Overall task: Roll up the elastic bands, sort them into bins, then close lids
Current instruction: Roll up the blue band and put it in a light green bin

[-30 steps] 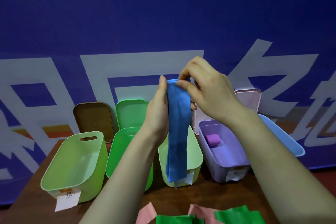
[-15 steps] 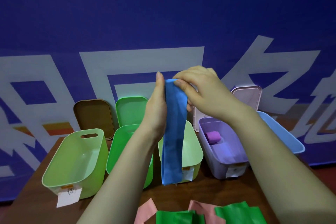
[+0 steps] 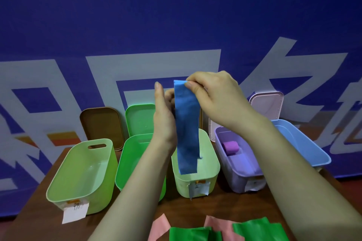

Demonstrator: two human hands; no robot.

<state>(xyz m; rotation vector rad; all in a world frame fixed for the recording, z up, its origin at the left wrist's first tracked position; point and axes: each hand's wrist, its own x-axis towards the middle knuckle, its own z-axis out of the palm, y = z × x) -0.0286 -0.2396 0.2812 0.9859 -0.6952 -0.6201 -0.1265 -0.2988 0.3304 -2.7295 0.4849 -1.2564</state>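
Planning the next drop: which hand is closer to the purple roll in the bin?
Right. The right hand pinches the blue band at its top, above and just left of the purple roll; the left hand is farther left, on the band's other side.

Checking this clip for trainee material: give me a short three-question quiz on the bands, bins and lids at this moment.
1. What colour is the rolled band that already lies in a bin?
2. True or false: the right hand pinches the top of the blue band, which hangs unrolled.
3. Where are the lids, such as the green lid? A, closed on their bins; B, standing upright at the back of the table; C, on the floor.
Key: 1 purple, in the purple bin; 2 true; 3 B.
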